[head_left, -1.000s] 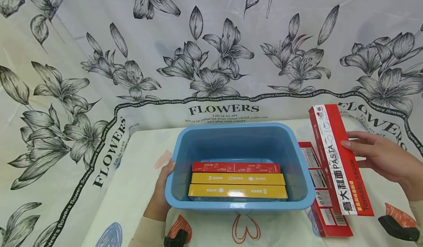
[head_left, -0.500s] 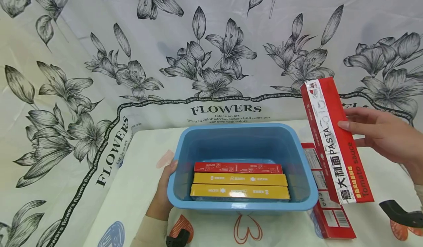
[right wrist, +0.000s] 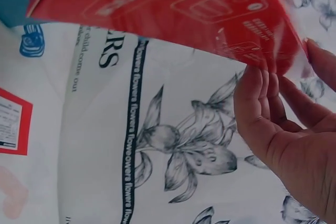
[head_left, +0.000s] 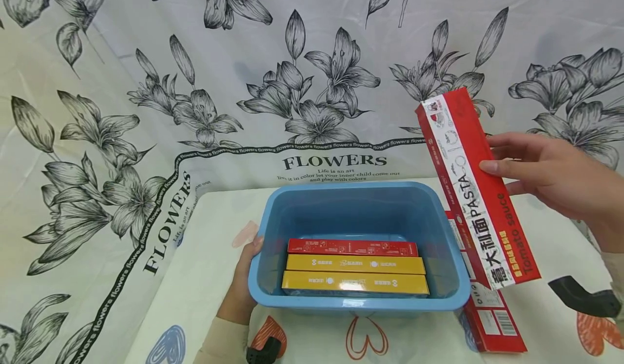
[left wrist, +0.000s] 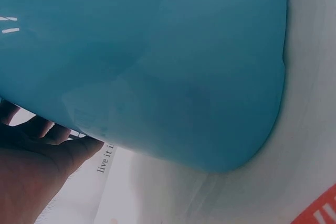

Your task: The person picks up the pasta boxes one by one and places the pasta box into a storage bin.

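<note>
My right hand [head_left: 551, 174] pinches a red pasta box [head_left: 478, 190] along its right edge, thumb on the front and fingers behind. The box is tilted, raised beside the right rim of a blue plastic bin [head_left: 358, 303]; its front reads "PASTA" and "Tomato sauce". In the right wrist view the red side of this box [right wrist: 173, 19] reaches across the top. My left hand [head_left: 242, 280] grips the left rim of the bin. Inside the bin, a red box [head_left: 353, 247] and two yellow boxes [head_left: 356, 283] stand on edge in a row toward the near wall.
Another red box [head_left: 494, 329] lies on the table right of the bin, partly covered by the held box. A pale patterned cloth [head_left: 214, 223] covers the table. Behind it hangs a white curtain [head_left: 331, 131] with black flower prints.
My right hand has lifted the pasta box upward and then leftward, nearer the bin, uncovering the lower end of the box on the table. My left hand stays on the rim.
</note>
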A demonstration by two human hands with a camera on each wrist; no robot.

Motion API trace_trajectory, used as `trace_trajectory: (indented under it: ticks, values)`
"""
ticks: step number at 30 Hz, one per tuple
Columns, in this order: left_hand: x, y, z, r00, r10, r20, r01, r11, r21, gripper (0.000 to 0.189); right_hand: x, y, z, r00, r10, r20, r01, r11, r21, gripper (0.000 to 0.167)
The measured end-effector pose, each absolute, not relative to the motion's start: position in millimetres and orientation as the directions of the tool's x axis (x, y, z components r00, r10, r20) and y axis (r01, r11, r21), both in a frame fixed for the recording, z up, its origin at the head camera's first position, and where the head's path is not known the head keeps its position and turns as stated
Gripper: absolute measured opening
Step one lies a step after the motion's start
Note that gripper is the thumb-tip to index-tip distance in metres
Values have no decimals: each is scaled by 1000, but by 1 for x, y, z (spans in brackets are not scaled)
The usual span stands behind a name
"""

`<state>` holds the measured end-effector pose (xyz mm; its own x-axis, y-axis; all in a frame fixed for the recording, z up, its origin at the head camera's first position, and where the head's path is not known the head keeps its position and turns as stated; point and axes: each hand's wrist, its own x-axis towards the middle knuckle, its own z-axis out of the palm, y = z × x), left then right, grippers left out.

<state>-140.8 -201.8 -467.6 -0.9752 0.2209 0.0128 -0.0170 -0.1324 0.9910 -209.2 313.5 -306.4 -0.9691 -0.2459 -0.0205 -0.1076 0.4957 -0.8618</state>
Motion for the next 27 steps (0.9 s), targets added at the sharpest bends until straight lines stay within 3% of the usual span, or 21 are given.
trace_trajectory:
  ticks: [11, 27]
  values:
    - [-140, -202, -466, -980, 196, -13, -37, -122, 992, 76, -208, 291, -283, -939, -342, 49, -207, 444, -872, 53]
    - [-140, -202, -467, -978, 209, 12, -16, -133, 991, 77, -209, 247, -257, -875, -467, 126, -310, 341, -888, 56]
